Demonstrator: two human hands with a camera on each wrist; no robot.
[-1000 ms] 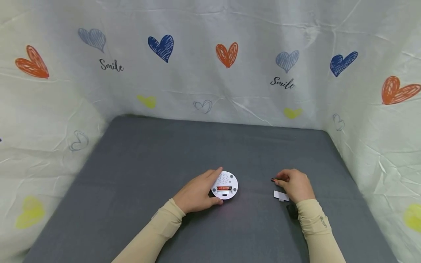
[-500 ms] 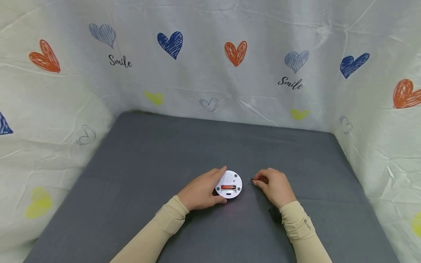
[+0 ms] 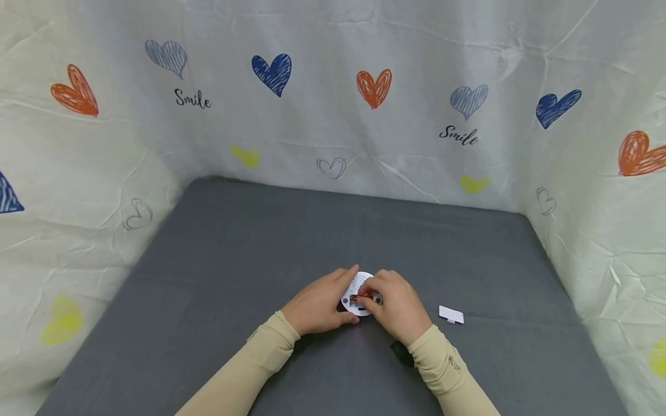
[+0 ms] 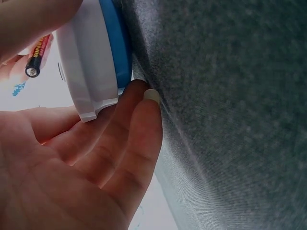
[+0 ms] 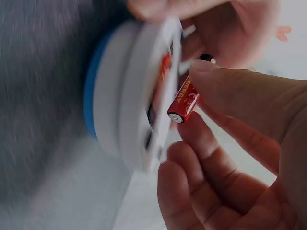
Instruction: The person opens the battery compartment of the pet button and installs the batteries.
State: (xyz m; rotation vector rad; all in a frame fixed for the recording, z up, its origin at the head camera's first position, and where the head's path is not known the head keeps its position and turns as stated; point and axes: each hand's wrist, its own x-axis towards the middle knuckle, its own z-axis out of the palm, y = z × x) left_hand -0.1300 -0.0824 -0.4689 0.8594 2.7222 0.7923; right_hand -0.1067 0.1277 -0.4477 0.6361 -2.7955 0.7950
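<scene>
**Battery held at the round device**

On the grey tabletop [image 3: 218, 260] the left hand [image 3: 317, 303] cups the round white device [image 3: 358, 289], its fingers curled against the blue-edged rim. The right hand [image 3: 396, 306] pinches a small red battery [image 5: 184, 103] between thumb and fingers, just at the device's open compartment, where another red cell already sits. A small white cover [image 3: 450, 315] lies on the tabletop, near the right hand's far side.
</scene>
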